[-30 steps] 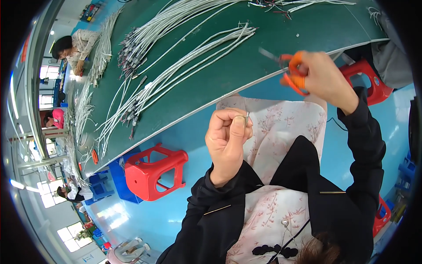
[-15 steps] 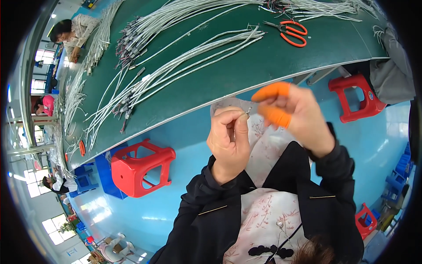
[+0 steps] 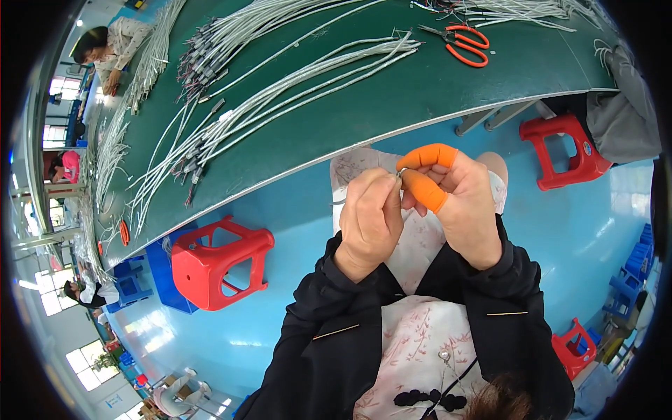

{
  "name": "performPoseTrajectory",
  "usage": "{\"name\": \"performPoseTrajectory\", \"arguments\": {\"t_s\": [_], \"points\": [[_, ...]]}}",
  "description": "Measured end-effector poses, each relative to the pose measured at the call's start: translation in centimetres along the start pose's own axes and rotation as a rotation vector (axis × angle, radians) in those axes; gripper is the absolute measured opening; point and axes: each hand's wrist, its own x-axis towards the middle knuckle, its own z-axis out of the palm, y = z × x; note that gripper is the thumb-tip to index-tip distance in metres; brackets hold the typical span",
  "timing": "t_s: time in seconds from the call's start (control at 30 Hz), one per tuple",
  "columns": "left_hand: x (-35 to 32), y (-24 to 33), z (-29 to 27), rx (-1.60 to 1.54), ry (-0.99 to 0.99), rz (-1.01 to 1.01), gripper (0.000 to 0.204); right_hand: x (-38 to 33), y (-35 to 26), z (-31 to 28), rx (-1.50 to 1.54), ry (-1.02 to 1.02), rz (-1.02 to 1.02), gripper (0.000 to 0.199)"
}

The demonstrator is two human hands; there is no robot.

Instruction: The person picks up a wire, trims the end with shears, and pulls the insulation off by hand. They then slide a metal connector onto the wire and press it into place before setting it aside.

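In front of my lap, just below the table edge, both hands meet at their fingertips. My left hand [image 3: 369, 222] is closed in a pinch on a thin cable end [image 3: 401, 171]. A short grey length shows beside that hand, perhaps the same cable. My right hand [image 3: 462, 203] has orange finger cots [image 3: 425, 190] on its thumb and index finger, which pinch the same small end. The fingers hide most of it. On the green table [image 3: 350, 115] beyond lie a bundle of white cables [image 3: 280, 91] with grey connectors and orange-handled cutters [image 3: 467, 45].
Larger cable bundles [image 3: 259, 28] lie at the table's far side. Red stools stand at left [image 3: 222, 262] and right [image 3: 567, 150], with a blue bin [image 3: 164, 276] behind the left one. A person in grey [image 3: 623, 112] sits at right; another person [image 3: 112, 52] works at far left.
My right hand has moved left and down to the left hand, and its orange-covered fingertips have closed on the cable end. My left hand has barely moved.
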Motion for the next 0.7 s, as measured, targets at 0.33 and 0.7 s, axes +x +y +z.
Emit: {"name": "performPoseTrajectory", "arguments": {"t_s": [0.33,0.7], "points": [[0.2,0.5,0.1,-0.026,-0.014,-0.074,0.021,0.4,0.5,-0.4,0.025,0.019,-0.030,0.012],[1.8,0.9,-2.2,-0.888,-0.316,-1.044,0.006,0.6,-0.3,-1.8,-0.127,-0.047,0.025,0.011]]}}
